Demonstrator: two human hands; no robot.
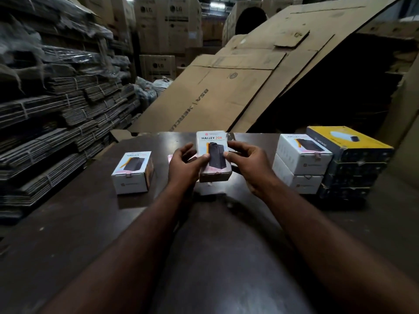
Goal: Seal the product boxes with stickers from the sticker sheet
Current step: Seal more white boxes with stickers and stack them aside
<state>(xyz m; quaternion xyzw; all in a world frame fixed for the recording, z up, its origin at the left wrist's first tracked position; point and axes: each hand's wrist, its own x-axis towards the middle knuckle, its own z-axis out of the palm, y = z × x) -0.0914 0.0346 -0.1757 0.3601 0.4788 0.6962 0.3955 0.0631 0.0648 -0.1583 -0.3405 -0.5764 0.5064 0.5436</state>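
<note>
Product box (214, 156), white, printed "HALLEY 20K": held upright near the middle of the desk (68, 223), towards the far edge, printed face turned to the camera. Whether its lower end touches the desk cannot be told.

Left grip (183, 164): clamped on the box's left side, thumb pressed on the printed face, fingers curled behind.

Right grip (247, 164): clamped on the box's right side, thumb on the front edge, fingers wrapped round the back.

Pink-edged flat item (170, 158): lies on the desk just behind the left grip, mostly hidden; possibly the sticker sheet.

Single white box (132, 172): stands on the desk left of the grips, apart from them, with a small tab (128, 175) across its front flap edge.

White box stack (301, 166): two boxes, one on the other, right of the grips, each with a small tab on the flap edge.

Yellow-topped dark boxes (353, 159): stacked at the far right corner, touching the white stack.

Cardboard sheets (226, 87): lean beyond the far edge. Bundled flat cartons (56, 121): piled beyond the left edge.
</note>
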